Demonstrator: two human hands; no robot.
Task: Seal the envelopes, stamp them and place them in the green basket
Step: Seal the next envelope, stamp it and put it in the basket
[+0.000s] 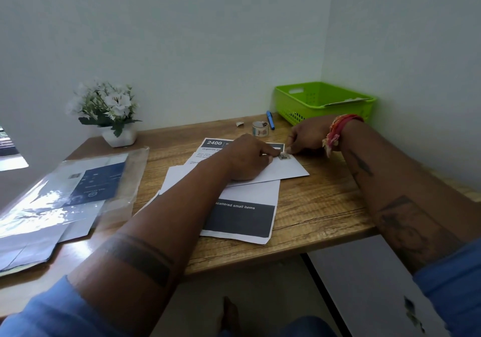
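Note:
A white envelope (286, 170) lies on the wooden desk (320, 206) over printed sheets. A small stamp (283, 156) sits at its far corner. My left hand (247, 158) rests on the envelope, its index finger stretched out beside the stamp. My right hand (308, 136) hovers just right of the stamp, fingers curled with the tips close to it; whether they pinch the stamp I cannot tell. The green basket (325, 101) stands at the back right corner with a white envelope (348, 101) inside.
A roll of stamp tape (260, 128), a blue pen (270, 119) and a small paper scrap (239, 123) lie behind the envelope. A pot of white flowers (109, 112) stands back left. Plastic-wrapped papers (59, 201) cover the left side. Walls close off the back and right.

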